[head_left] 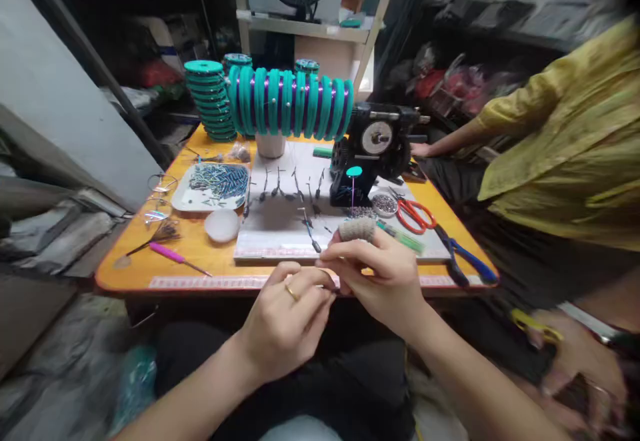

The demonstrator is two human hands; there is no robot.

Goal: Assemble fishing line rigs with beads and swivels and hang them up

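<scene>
My left hand (287, 314) and my right hand (380, 271) meet just in front of the orange table (215, 254), both pinched together on something small I cannot make out. A ring sits on a left finger. A knitted cap (356, 229) covers a right fingertip. Beyond them a white mat (280, 224) carries small hooked wire pieces (285, 191). A row of teal spools (290, 102) with purple wire hangs behind it, beside a black winding machine (377, 144).
A tray of small tubes (213, 184), a white disc (223, 224) and a pink-handled tool (175, 256) lie at left. Red scissors (417, 214) and blue pliers (465, 258) lie at right. A person in a yellow shirt (570, 154) sits on the right, reaching toward the machine.
</scene>
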